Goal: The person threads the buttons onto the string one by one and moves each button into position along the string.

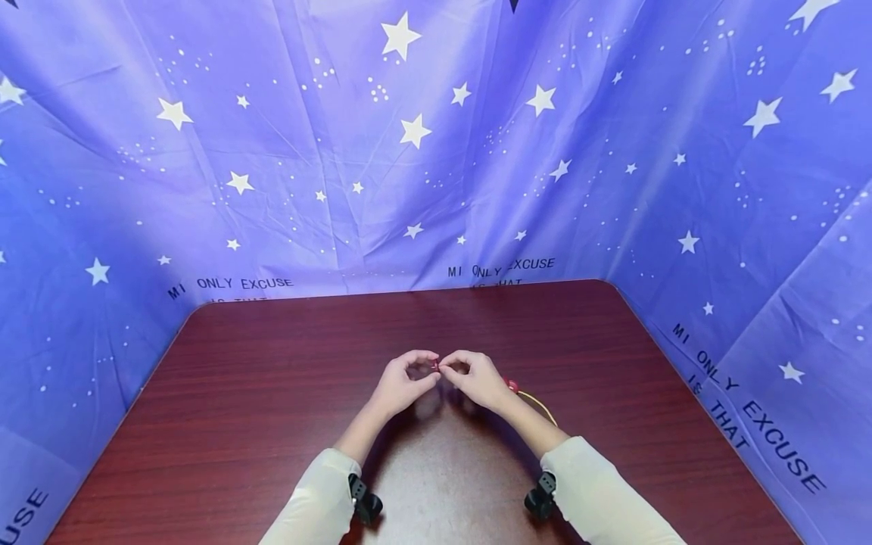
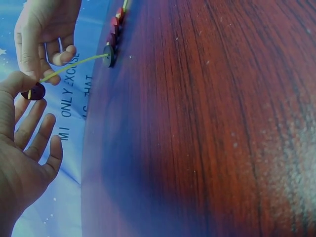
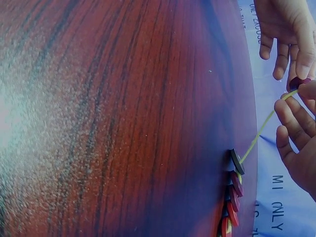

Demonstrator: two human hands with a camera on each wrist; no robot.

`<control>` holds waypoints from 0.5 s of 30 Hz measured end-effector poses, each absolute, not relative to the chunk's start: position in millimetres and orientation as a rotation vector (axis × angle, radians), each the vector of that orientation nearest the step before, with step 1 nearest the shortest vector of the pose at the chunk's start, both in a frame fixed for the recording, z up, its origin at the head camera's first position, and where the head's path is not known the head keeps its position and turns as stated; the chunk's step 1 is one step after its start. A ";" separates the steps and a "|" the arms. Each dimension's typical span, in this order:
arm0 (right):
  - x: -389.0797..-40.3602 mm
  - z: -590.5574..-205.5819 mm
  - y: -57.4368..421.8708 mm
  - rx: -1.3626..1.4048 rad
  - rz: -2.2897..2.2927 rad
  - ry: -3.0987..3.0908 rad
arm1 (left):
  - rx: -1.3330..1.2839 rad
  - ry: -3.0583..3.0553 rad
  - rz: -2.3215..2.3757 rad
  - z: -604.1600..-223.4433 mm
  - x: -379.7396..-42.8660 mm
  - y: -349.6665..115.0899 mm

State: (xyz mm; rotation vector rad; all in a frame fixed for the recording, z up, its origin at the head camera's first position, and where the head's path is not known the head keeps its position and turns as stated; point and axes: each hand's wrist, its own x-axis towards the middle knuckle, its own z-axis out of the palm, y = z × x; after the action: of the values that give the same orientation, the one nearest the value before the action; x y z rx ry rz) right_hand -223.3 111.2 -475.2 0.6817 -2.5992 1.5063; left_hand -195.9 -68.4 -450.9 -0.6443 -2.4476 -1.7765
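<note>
Between thumb and fingertips, my left hand (image 1: pixel 400 386) pinches a dark red button (image 2: pixel 37 91) by its edge. A yellow cord (image 2: pixel 74 64) shows at the button's face, passing through it. My right hand (image 1: pixel 481 378) meets the left over the table and pinches the cord close beside the button, its other fingers loosely bent. From there the cord slopes down to a black button (image 3: pixel 237 161). Behind that one, several red buttons (image 3: pixel 233 212) sit on the same cord in a row, resting on the table. In the head view the right wrist partly hides this row.
The dark red wood-grain table (image 1: pixel 272 393) ends at a far edge just beyond the hands. A blue curtain (image 1: pixel 477 182) with white stars hangs round it. The cord's yellow tail (image 1: pixel 543 406) curves past the right forearm. Black cameras (image 1: pixel 540 496) sit on both wrists.
</note>
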 end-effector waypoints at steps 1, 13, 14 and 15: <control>-223.2 -475.3 111.5 0.679 1.524 -2.601 | -0.646 -2.446 -1.773 -451.0 -195.8 -68.4; -205.2 -445.7 111.0 0.640 1.774 -2.616 | -0.620 -2.408 -1.635 -481.2 -212.6 -65.8; -203.2 -442.5 110.4 0.637 1.777 -2.614 | -0.621 -2.411 -1.628 -483.0 -213.6 -66.5; -202.5 -441.9 109.8 0.628 1.772 -2.618 | -0.624 -2.414 -1.622 -483.8 -214.1 -66.9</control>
State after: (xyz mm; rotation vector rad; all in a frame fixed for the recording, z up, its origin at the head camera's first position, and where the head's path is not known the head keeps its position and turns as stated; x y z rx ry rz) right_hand -202.5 109.8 -441.9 0.6275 -2.6176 1.7722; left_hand -214.1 -66.9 -483.8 -0.6236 -2.4141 -1.6217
